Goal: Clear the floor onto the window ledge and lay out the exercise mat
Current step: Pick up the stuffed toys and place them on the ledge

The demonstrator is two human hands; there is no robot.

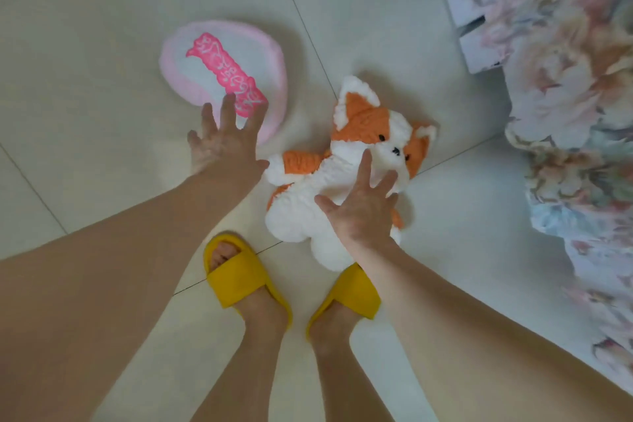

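An orange and white plush fox (356, 164) lies on the pale tiled floor (102, 44) just ahead of my feet. My right hand (359, 209) is spread open over its white belly, fingers apart and not closed on it. A round pink and white cushion (219, 58) with a bright pink banner lies to the left of the toy. My left hand (222, 137) hovers open at the cushion's near edge, fingertips over its rim. No exercise mat or window ledge is in view.
A bed with a floral cover (565, 113) runs along the right side, its cloth hanging to the floor. A pale box (476, 27) sits at the bed's far corner. My feet in yellow slippers (239, 281) stand on the tiles below the toy.
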